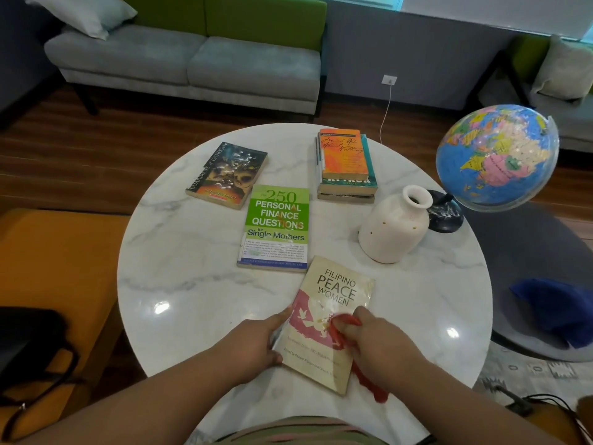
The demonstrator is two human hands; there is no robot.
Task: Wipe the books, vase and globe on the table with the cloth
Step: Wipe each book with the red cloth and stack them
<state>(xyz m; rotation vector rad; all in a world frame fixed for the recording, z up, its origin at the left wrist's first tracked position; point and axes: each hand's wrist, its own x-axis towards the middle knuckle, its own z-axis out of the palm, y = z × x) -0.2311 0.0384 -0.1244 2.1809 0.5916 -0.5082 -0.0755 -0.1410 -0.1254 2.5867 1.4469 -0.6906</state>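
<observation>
Left hand (pixel 256 345) gripping the edge of the Filipino Peace Women book (pixel 333 300), right hand (pixel 383 346) clenched on the red cloth (pixel 341 330), best swept across the whole cover.

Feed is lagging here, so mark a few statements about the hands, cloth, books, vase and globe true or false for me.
1. The right hand holds the red cloth on the Filipino Peace Women book. True.
2. The white vase lies on its side. False: it stands upright.
3. The left hand holds the vase. False: it holds the Filipino Peace Women book's left edge.
4. The globe stands right of the vase. True.
5. An orange book tops the stack. True.
</observation>
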